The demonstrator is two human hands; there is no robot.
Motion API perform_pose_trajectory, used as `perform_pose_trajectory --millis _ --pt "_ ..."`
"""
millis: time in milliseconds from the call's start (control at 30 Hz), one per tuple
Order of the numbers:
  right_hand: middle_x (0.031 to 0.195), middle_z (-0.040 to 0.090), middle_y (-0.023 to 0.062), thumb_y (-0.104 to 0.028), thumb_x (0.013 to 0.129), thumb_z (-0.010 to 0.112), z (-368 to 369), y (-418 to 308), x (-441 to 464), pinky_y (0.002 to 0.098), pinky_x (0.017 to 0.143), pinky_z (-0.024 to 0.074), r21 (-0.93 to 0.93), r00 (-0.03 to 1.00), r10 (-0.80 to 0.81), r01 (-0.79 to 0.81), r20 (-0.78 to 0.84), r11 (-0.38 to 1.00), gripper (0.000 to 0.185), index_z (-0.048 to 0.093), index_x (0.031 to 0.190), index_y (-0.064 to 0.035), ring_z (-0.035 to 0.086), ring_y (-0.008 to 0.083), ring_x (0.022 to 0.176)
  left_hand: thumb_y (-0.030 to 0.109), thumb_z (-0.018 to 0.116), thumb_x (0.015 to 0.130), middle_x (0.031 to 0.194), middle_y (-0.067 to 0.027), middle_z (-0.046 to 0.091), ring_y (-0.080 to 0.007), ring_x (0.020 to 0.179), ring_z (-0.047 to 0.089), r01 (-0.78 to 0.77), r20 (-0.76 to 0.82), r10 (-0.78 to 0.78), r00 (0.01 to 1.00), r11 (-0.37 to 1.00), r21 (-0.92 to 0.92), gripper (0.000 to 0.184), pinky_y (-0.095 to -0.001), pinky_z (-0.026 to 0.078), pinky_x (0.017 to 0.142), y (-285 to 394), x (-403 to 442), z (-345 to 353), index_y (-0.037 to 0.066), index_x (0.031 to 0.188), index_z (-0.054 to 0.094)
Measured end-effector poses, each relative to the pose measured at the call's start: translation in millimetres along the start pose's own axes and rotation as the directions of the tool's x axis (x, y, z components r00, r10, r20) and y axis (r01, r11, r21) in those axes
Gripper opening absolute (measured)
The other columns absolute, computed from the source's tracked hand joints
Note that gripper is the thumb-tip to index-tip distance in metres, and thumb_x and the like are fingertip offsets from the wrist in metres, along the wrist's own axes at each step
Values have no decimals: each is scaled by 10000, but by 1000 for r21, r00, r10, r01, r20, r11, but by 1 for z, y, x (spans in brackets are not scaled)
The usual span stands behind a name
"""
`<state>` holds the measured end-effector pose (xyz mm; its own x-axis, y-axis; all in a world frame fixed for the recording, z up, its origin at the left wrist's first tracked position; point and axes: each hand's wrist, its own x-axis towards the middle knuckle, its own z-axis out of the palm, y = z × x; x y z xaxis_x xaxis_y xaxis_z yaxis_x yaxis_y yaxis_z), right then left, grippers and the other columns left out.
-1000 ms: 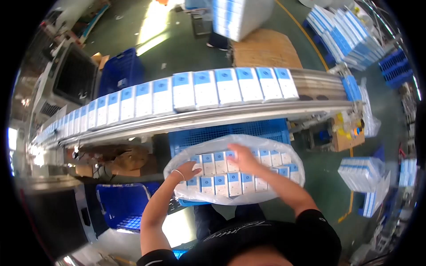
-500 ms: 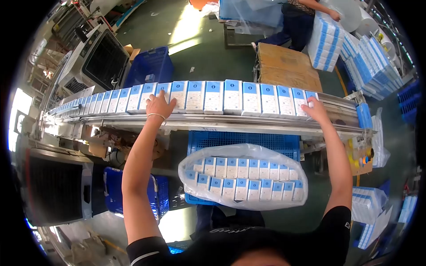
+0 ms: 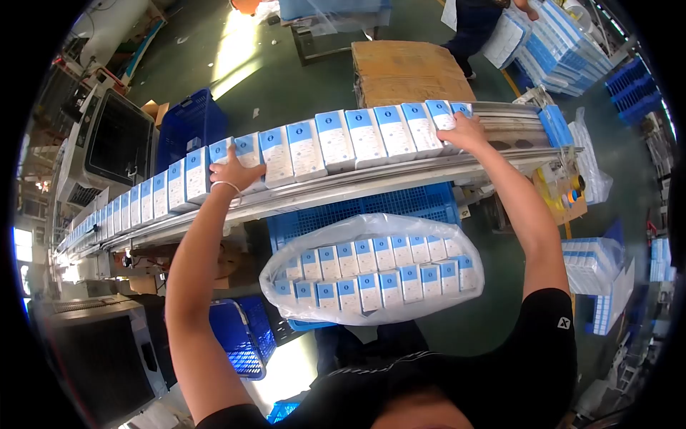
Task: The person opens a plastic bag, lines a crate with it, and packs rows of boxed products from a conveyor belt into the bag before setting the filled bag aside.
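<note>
A long row of white-and-blue boxes (image 3: 330,139) stands upright on the conveyor (image 3: 343,182). My left hand (image 3: 234,174), with a pale band at its wrist, rests against the front of the row toward the left. Its fingers are spread over the boxes and its thumb points right. At the row's right end, my right hand (image 3: 464,133) grips the end boxes, thumb on the front and fingers around the far side. Below the conveyor, a clear plastic bag (image 3: 371,224) contains two rows of similar boxes (image 3: 368,282).
A blue crate (image 3: 421,204) lies under the bag. Behind the conveyor are a cardboard-topped stand (image 3: 411,71), a blue bin (image 3: 189,129) and a person (image 3: 477,25) near stacked packs (image 3: 564,53). A blue basket (image 3: 243,336) is at lower left.
The view has shifted and tilted, so the conveyor slopes up to the right. My left hand has slid left along the row, while my right hand has stayed at the right end.
</note>
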<state>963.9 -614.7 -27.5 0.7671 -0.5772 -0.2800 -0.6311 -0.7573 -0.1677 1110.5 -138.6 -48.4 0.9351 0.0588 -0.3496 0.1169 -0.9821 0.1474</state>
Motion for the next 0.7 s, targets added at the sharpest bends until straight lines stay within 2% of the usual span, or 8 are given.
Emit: perform_pose_trajectory --millis 100,200,300,400,500,567,633,700 --pt "1378 358 285 -513 603 679 2 15 19 466 983 392 -23 1000 0 0 -18 1000 904 432 1357 -80 394 449 1240 605 679 610 1406 -451 139 -579 1308 236 -137 134 124 983 986 93 1131 -531 298 1044 -8 27 0 209 1503 110" --pt "1362 371 301 -517 591 683 1 31 33 465 993 380 -112 992 -71 83 104 990 908 442 1340 -64 395 456 1235 575 683 605 1398 -412 220 -552 1294 291 -121 165 95 982 980 156 1105 -534 298 1042 13 22 3 195 1494 148" --pt "1339 383 325 -500 573 683 3 38 30 424 999 383 20 990 -138 138 -20 990 852 523 1263 -26 411 421 1236 522 717 589 1346 -341 332 -503 1245 372 113 -58 -114 992 993 -18 1027 -535 314 1024 47 -13 11 200 1452 264" --pt "1318 410 313 -438 578 714 9 53 22 391 971 412 190 988 -102 123 -115 974 807 543 1247 -20 455 400 1199 426 764 567 1241 -274 411 -437 1164 421 27 -208 -66 976 982 -185 876 -520 377 956 58 -24 24 206 1339 414" --pt "1257 503 266 -329 614 740 7 74 29 363 920 444 278 983 -63 109 -170 954 747 532 1244 14 536 333 1126 418 754 572 1242 -292 403 -435 1159 427 -26 -211 -25 977 971 -236 869 -517 388 946 71 -33 27 208 1342 408" --pt "1157 592 191 -242 651 735 12 104 49 331 872 464 431 960 -161 249 -229 867 684 524 1236 44 589 249 1034 410 750 573 1214 -306 417 -440 1142 436 -73 -265 -5 964 957 -282 861 -508 392 945 84 -41 29 187 1334 414" --pt "1145 593 210 -286 632 738 3 138 54 349 882 465 507 949 -189 296 -252 809 680 549 1212 14 592 280 1035 402 747 574 1187 -320 431 -445 1126 445 -112 -310 6 951 940 -323 853 -498 395 944 96 -52 32 166 1326 419" --pt "1010 660 190 -286 623 752 -18 153 37 359 848 485 523 889 -217 418 -402 742 590 601 1120 -7 637 285 942 377 740 575 1112 -342 462 -464 1082 462 -316 -465 141 874 891 -325 840 -476 406 936 103 -65 28 105 1306 429"
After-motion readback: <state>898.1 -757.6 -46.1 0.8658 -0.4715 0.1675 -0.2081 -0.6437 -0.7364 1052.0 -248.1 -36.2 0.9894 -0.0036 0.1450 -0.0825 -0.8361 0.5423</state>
